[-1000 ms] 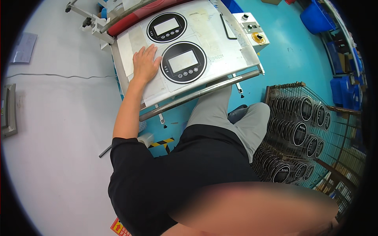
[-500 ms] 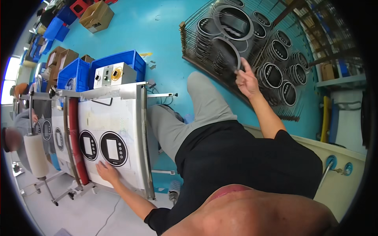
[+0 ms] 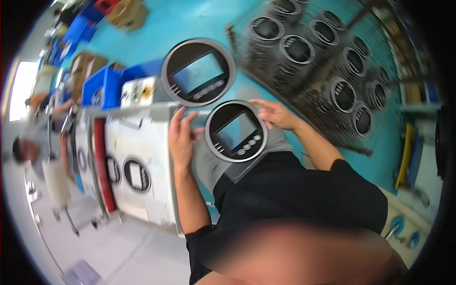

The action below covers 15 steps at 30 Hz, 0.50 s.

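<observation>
White bed (image 3: 162,156) now apart from half-open left hand (image 3: 182,135), right grip (image 3: 278,114) pinched on round panel (image 3: 236,130)

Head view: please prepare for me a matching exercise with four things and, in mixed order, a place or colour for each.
Column one
1. Left hand
2. Right hand
3. Rack
4. Shirt

Column two
A. black
B. at the right side of the lower large disc
C. at the picture's upper right, bearing many discs
D. left of the lower large disc, fingers apart

Right pairs: 1-D, 2-B, 3-C, 4-A
</observation>
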Each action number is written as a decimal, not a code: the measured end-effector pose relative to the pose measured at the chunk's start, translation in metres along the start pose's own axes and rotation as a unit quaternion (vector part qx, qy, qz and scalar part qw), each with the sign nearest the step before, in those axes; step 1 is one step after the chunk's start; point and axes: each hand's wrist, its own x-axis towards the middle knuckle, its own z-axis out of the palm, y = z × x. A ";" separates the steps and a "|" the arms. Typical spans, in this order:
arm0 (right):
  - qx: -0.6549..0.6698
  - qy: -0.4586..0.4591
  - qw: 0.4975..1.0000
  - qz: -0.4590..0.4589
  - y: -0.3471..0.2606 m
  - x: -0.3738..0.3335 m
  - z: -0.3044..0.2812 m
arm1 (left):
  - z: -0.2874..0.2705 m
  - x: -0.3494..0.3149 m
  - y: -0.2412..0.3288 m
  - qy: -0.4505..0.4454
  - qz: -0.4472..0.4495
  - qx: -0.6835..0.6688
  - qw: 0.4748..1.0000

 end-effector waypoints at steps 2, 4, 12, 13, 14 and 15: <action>0.012 -0.051 0.998 -0.017 0.005 0.007 -0.012 | 0.003 0.007 -0.005 0.040 0.016 0.081 0.996; -0.014 -0.027 0.999 0.017 -0.008 0.009 -0.039 | 0.003 0.015 -0.012 0.081 0.036 0.105 0.991; 0.079 0.547 0.827 -0.101 0.000 0.006 -0.342 | -0.036 0.003 -0.011 0.214 0.024 0.095 0.972; -0.004 0.581 0.812 -0.044 0.000 -0.007 -0.393 | -0.039 0.002 -0.014 0.227 0.018 0.071 0.971; -0.116 0.641 0.758 0.028 0.001 0.008 -0.393 | -0.046 -0.006 -0.016 0.251 0.005 0.096 0.963; -0.325 0.709 0.625 0.036 0.011 -0.017 -0.435 | -0.044 0.004 -0.018 0.255 -0.008 0.102 0.962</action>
